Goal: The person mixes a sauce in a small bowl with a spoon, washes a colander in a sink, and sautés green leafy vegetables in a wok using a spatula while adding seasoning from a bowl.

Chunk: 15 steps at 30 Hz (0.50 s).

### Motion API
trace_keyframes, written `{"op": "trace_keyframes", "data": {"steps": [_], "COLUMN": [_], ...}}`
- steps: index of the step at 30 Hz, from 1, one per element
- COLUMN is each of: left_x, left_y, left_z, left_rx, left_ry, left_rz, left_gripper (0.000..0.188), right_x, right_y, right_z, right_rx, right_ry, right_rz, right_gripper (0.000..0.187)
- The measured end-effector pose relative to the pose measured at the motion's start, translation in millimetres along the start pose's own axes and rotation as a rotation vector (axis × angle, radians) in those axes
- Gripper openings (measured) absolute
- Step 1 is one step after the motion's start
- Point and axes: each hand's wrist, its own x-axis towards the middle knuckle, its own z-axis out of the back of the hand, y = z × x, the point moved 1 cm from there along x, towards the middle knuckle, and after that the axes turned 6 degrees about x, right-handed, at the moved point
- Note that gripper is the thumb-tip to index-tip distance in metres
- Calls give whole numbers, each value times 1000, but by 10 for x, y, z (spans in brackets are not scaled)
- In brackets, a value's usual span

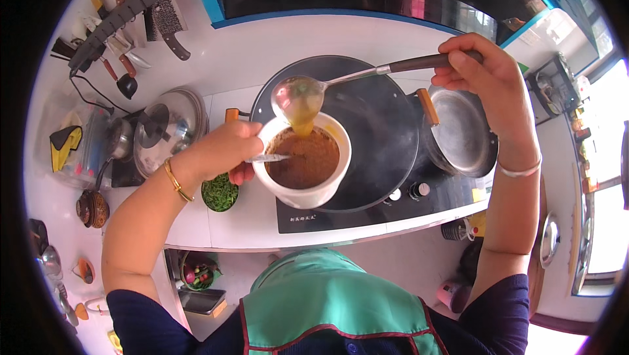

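My left hand (226,149) grips the left side of a white bowl (313,196), held up over the left part of a dark wok (383,139). A metal spoon (268,158) runs from beside my left fingers into the reddish-brown ground seasoning (304,168) inside. My right hand (481,73) is closed round the dark handle of a ladle (298,96). Its metal scoop tips over the bowl's far rim, and yellow oil (301,127) runs from it onto the seasoning. Where my fingers grip under the bowl is hidden.
The wok has wooden handles and sits on a black cooktop (327,219). To its right lies a metal pan (462,129). Left are chopped greens (221,192) in a bowl and a lidded pot (171,126). Knives (167,24) hang on a wall rack. Below stands a vegetable basket (200,273).
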Motion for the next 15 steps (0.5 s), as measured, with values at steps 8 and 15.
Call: {"op": "trace_keyframes", "data": {"steps": [8, 15], "left_x": [-472, -1263], "left_y": [317, 1541], "left_z": [185, 611], "left_rx": [-88, -111], "left_ry": [-39, -88], "left_rz": [-153, -56], "left_gripper": [23, 27], "right_x": [-863, -1173], "right_y": [296, 405], "right_z": [-913, -2450], "right_rx": [217, 197], "right_ry": [-202, -263], "right_rz": [120, 213], "right_gripper": [14, 11]}}
